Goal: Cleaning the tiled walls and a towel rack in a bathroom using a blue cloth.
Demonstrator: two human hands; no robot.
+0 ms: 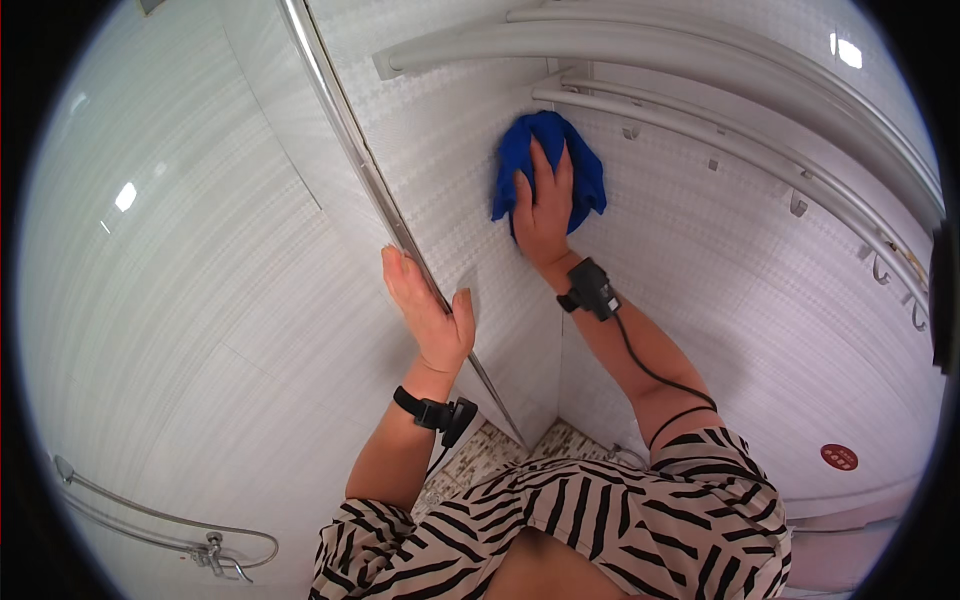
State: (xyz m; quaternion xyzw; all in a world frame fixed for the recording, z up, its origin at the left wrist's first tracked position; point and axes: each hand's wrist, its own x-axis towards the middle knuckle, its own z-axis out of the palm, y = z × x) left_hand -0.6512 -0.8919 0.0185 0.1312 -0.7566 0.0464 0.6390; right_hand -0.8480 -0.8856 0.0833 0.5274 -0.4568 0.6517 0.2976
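Under my right hand a blue cloth is spread against the white patterned wall, close to the corner. The fingers lie over the cloth and press into its folds. My left hand rests at a vertical chrome strip, which looks like the metal edge of a partition. Its thumb is on one side of the strip and the fingers on the other. Each wrist wears a strap with a black device and a cable.
A towel rack with several hooks juts from the right wall above my right arm. At lower left hangs a shower hose with a mixer tap. Mosaic floor shows below, and a round red sticker is at right.
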